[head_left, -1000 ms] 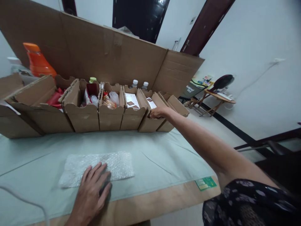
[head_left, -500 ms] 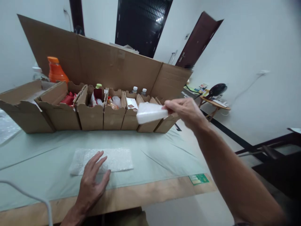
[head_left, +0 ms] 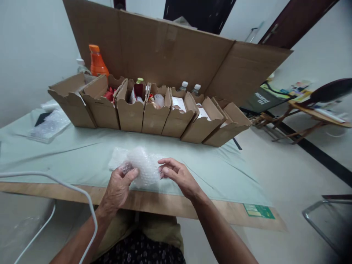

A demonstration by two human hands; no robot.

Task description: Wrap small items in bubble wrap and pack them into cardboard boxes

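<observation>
In the head view, I see a person at a table, and I tell all places from the row of boxes [head_left: 156,121]. In front of the row, near its middle, the left hand [head_left: 117,189] is pinching a piece of bubble wrap [head_left: 144,168] between thumb and fingers, at its left side. The right hand [head_left: 183,179] is at the other side of this piece, with thumb and fingers apart; whether the fingertips touch it, I cannot tell. The two hands are separate from each other, and the wrap is between them.

Also in front of the row, partly behind the held piece, a flat bubble sheet [head_left: 118,156] lies on the pale green cloth [head_left: 88,154]. To the left of the row there is a bubble wrap heap [head_left: 53,123]. Behind the row's left end stands an orange bottle [head_left: 97,66], and a cardboard sheet [head_left: 176,47] rises behind the whole row.
</observation>
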